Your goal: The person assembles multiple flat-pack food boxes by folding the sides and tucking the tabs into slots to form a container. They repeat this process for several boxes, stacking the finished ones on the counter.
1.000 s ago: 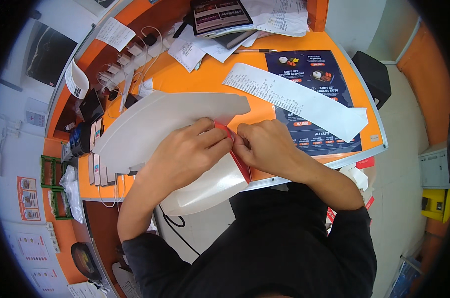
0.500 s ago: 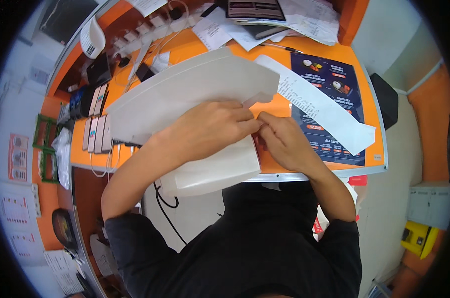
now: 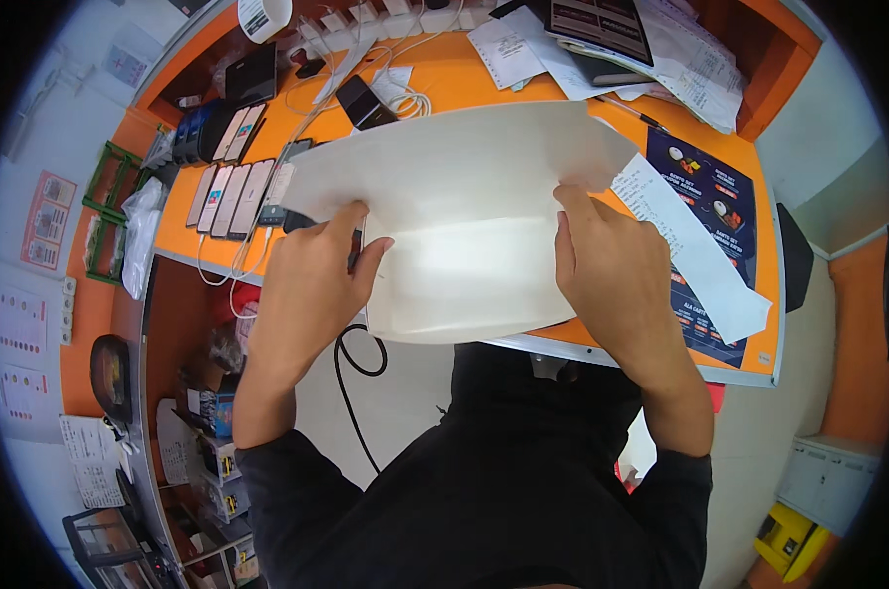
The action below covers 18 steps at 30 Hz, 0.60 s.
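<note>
**Both hands stretch a large white sheet over an orange surface**

I look down on two bare hands holding one big white sheet (image 3: 464, 216) of paper or thin plastic. My left hand (image 3: 312, 280) grips its left edge, thumb on top and fingers curled beneath. My right hand (image 3: 606, 270) pinches the right edge the same way. Held at opposite sides, the sheet spreads taut and nearly flat between the hands, its near edge hanging just past the front rim of the orange surface (image 3: 444, 83).

Beyond the left hand lies a row of phones (image 3: 233, 191), side by side, with white cables (image 3: 395, 93) trailing from them. Just past the right hand, a long white paper strip (image 3: 695, 250) runs diagonally across a dark printed mat (image 3: 724, 196). Farther beyond the right hand sits a heap of loose papers (image 3: 611, 44). A black cable (image 3: 351, 358) loops down below the left hand, off the surface's edge.
</note>
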### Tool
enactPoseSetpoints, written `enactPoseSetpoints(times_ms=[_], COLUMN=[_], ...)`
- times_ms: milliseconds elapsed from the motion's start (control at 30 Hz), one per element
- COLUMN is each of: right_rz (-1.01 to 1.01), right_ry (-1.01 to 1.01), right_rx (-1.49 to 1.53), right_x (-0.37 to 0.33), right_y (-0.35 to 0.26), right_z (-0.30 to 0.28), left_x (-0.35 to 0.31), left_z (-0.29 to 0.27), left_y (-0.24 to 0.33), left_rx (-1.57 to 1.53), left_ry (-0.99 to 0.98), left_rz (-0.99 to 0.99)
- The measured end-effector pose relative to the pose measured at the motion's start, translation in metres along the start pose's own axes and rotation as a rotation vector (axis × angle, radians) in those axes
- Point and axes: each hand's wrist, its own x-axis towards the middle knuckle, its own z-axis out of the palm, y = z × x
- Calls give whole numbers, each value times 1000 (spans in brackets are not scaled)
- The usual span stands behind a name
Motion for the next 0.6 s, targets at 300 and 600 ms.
enactPoseSetpoints(times_ms=[300,600], right_rz=[-91,-83], right_ry=[-33,-52], right_rx=[-82,-126], right_x=[1,-1], right_y=[-3,-6], right_z=[-1,1], left_x=[0,3], left_z=[20,20], left_y=[-7,-11], left_rx=[-84,-69], left_ry=[51,-31], left_rz=[30,42])
